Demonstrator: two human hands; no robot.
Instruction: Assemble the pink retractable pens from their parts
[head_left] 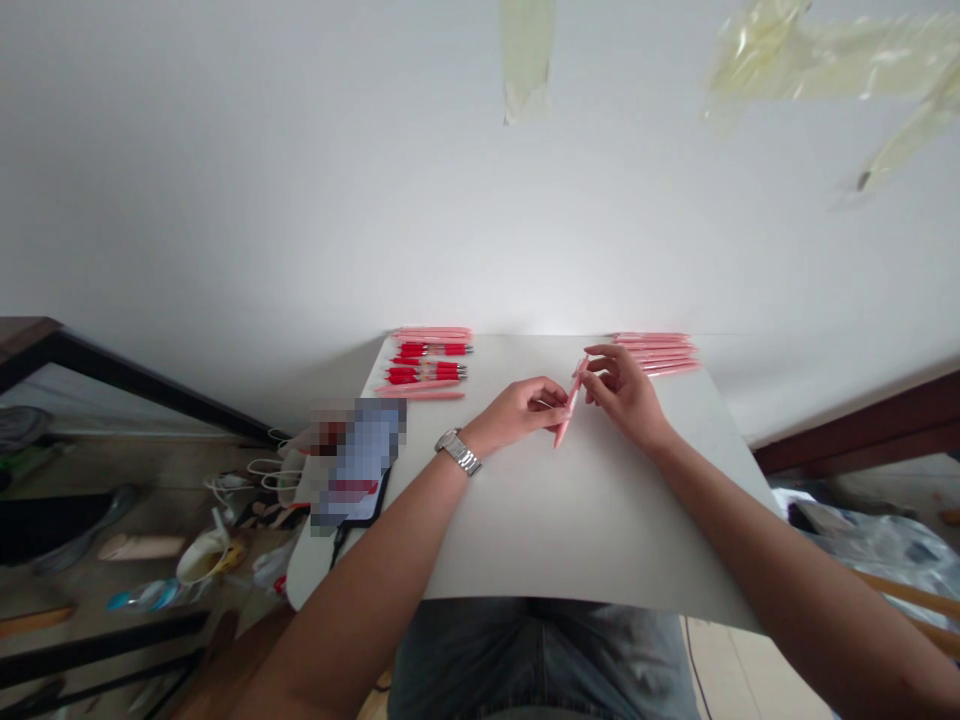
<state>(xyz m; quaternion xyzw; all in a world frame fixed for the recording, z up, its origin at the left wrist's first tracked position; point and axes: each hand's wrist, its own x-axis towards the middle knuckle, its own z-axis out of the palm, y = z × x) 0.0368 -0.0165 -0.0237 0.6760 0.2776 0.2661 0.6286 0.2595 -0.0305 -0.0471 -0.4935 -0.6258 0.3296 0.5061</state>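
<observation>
A pink pen [573, 400] is held tilted above the middle of the white table [570, 540]. My left hand [525, 412], with a metal watch on its wrist, pinches the pen's lower part. Around the upper end close the thumb and fingers of my right hand [619, 388]. Just beyond that hand lies a row of pink pens [664, 352] at the back right. At the back left are several red pens [427, 372], with pink pens [431, 333] behind them and more pink pens [424, 390] in front.
A phone [364, 460], blurred out, stands at the table's left edge with a cable [339, 545]. The white wall [450, 200] rises directly behind the table. On the floor at left are a cup [202, 560], a bottle [142, 597] and other clutter.
</observation>
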